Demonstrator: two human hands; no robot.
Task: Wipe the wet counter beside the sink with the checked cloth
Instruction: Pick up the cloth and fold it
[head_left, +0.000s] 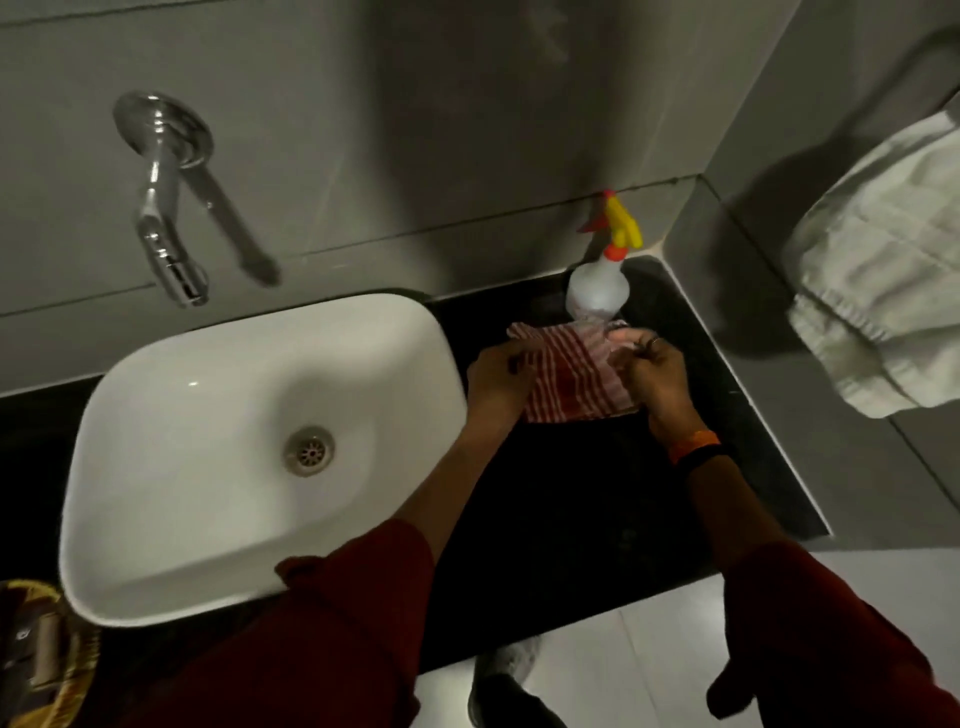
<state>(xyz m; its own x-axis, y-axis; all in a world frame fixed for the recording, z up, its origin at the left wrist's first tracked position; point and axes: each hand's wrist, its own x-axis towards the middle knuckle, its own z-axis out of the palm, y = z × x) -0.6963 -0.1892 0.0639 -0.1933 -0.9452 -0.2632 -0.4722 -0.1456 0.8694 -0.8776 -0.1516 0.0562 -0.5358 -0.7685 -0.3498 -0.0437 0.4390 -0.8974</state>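
The red-and-white checked cloth (571, 374) lies spread on the black counter (571, 499) to the right of the white sink (249, 447). My left hand (496, 379) grips the cloth's left edge. Gripping its right edge is my right hand (657, 376), with a ring on one finger and an orange band at the wrist. Both hands rest on the counter at the far part of the dark surface. The cloth's far edge touches the spray bottle's base.
A clear spray bottle (597, 291) with a yellow and red trigger stands in the back corner behind the cloth. A chrome wall tap (166, 208) hangs over the sink. A white towel (878, 291) hangs on the right wall. A basket (47, 654) sits at bottom left.
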